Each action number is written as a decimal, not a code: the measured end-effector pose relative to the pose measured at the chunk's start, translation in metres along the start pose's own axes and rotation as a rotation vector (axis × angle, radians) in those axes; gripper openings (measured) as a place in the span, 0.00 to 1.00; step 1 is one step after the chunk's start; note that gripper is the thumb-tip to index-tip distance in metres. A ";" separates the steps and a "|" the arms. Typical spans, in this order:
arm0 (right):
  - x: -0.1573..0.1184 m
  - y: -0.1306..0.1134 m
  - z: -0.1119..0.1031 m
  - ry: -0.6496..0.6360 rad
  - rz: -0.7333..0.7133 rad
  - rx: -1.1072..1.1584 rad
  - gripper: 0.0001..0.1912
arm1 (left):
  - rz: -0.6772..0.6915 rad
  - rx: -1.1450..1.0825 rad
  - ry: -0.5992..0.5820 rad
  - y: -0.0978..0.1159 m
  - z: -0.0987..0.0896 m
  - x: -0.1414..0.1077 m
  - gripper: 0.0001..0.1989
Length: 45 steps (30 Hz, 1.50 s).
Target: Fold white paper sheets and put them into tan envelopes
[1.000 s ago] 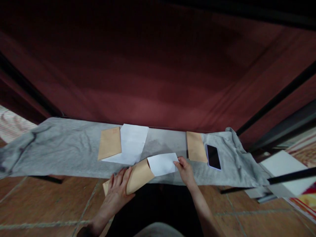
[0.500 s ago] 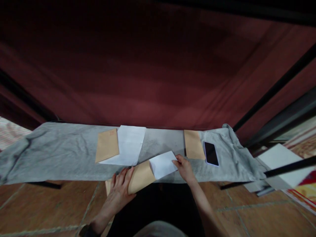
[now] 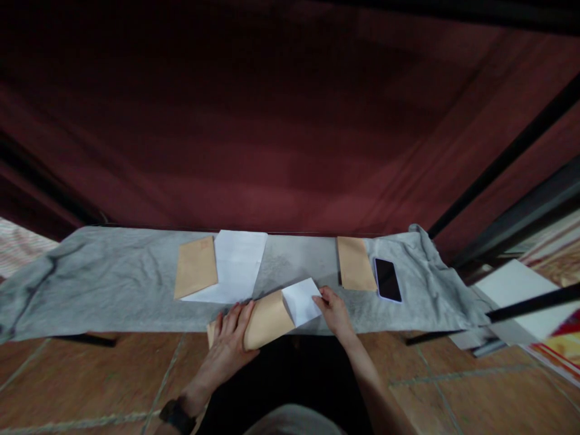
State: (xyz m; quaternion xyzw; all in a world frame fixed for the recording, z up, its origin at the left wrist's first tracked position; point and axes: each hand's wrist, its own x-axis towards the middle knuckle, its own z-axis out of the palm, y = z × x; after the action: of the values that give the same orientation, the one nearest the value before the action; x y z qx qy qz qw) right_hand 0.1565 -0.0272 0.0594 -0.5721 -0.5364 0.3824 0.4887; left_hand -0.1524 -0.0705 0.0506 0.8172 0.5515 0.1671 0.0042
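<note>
Brown paper envelope [image 3: 269, 321] at the counter's [image 3: 131, 284] front edge: the left grip [image 3: 232, 338] loosely clasps it, the right grip [image 3: 336, 310] pinches its one white sheet [image 3: 299, 302]; at least two other envelopes [image 3: 196, 267] and one smartphone [image 3: 388, 280] lie beyond.

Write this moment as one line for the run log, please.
left hand: holding brown envelope; right hand: pinching white paper; white paper: partly inside brown envelope; phone: lying on gray cloth

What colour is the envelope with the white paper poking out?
The envelope is light brown, a plain tan; it shows best in the head view.
</note>
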 end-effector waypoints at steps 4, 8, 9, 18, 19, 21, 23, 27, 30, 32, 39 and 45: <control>-0.002 0.009 0.012 0.041 0.080 0.088 0.12 | 0.064 0.055 -0.004 0.013 -0.007 0.017 0.52; -0.008 0.012 0.023 0.008 0.142 0.152 0.14 | 0.164 0.067 -0.041 0.029 -0.016 0.042 0.49; -0.010 0.011 0.024 -0.016 0.161 0.172 0.15 | 0.186 0.062 -0.054 0.033 -0.017 0.048 0.49; -0.019 0.013 0.004 -0.155 0.279 0.289 0.21 | 0.350 0.043 -0.185 0.055 -0.019 0.082 0.53; -0.019 0.014 0.002 -0.154 0.285 0.290 0.20 | 0.363 0.037 -0.193 0.057 -0.019 0.084 0.53; -0.018 0.018 0.000 -0.147 0.291 0.294 0.19 | 0.382 0.023 -0.202 0.059 -0.020 0.087 0.53; -0.018 0.021 -0.001 -0.134 0.290 0.297 0.19 | 0.394 0.011 -0.201 0.061 -0.021 0.089 0.51; -0.021 0.031 0.001 -0.049 0.260 0.308 0.18 | 0.413 0.003 -0.199 0.063 -0.023 0.092 0.51; -0.023 0.042 0.005 0.135 0.198 0.301 0.20 | 0.424 0.012 -0.203 0.063 -0.022 0.094 0.53; -0.023 0.046 0.005 0.227 0.177 0.295 0.22 | 0.435 0.010 -0.205 0.064 -0.020 0.096 0.54; -0.021 0.032 -0.005 0.005 0.221 0.288 0.25 | 0.456 -0.016 -0.220 0.066 -0.017 0.100 0.48; -0.017 0.024 0.000 0.036 0.270 0.278 0.20 | 0.380 -0.068 -0.200 0.059 -0.010 0.099 0.48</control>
State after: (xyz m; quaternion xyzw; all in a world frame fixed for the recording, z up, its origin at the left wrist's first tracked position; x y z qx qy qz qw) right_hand 0.1604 -0.0424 0.0349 -0.5725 -0.3880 0.5045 0.5169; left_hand -0.0689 -0.0059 0.0977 0.9184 0.3785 0.1014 0.0549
